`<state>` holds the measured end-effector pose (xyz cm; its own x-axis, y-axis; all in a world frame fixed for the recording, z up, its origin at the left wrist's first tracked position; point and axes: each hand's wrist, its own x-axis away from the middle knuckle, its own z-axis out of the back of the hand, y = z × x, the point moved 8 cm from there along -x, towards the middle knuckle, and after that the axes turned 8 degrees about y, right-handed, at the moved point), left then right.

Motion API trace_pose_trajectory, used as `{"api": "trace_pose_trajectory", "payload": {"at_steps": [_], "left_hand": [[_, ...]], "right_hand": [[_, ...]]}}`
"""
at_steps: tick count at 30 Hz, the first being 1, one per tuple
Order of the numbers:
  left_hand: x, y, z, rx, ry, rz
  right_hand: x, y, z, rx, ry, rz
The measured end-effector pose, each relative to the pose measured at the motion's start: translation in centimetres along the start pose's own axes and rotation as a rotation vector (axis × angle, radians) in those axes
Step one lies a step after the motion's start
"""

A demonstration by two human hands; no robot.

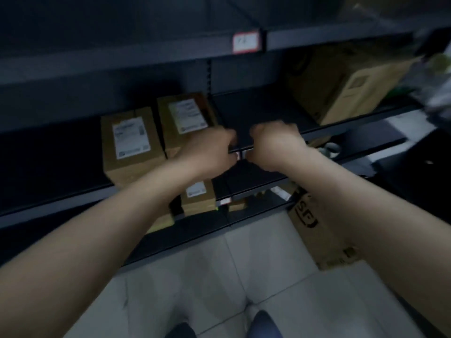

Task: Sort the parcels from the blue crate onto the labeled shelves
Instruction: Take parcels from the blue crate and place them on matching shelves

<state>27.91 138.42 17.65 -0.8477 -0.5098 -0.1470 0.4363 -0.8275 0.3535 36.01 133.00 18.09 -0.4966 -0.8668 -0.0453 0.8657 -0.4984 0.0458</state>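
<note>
Dark shoes at the very bottom, cut off. Both forearms stretch forward. The left hand and right hand meet at the front edge of the middle shelf, fingers curled beside a small tag. Blur hides whether they grasp anything. Two labelled parcels sit left on that shelf, the left hand covering one's corner. A big box stands at its right end.
</note>
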Motion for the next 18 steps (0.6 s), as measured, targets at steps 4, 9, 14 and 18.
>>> {"api": "trace_pose_trajectory", "payload": {"at_steps": [4,9,14,18], "left_hand": [[-0.8,7.2,8.2,-0.176,0.246,-0.276],[1.4,15.1,13.5,-0.132,0.418,-0.627],[4.9,24.2,14.4,-0.004,0.463,-0.911],[9.5,32.3,12.9,0.107,0.436,-1.102]], "right_hand": [[3.8,3.2,9.8,0.085,0.240,-0.137],[11.3,6.0,16.7,0.180,0.422,-0.399],[20.9,8.8,19.8,0.336,0.484,-0.645],[29.9,11.9,21.1,0.411,0.465,-0.863]]}}
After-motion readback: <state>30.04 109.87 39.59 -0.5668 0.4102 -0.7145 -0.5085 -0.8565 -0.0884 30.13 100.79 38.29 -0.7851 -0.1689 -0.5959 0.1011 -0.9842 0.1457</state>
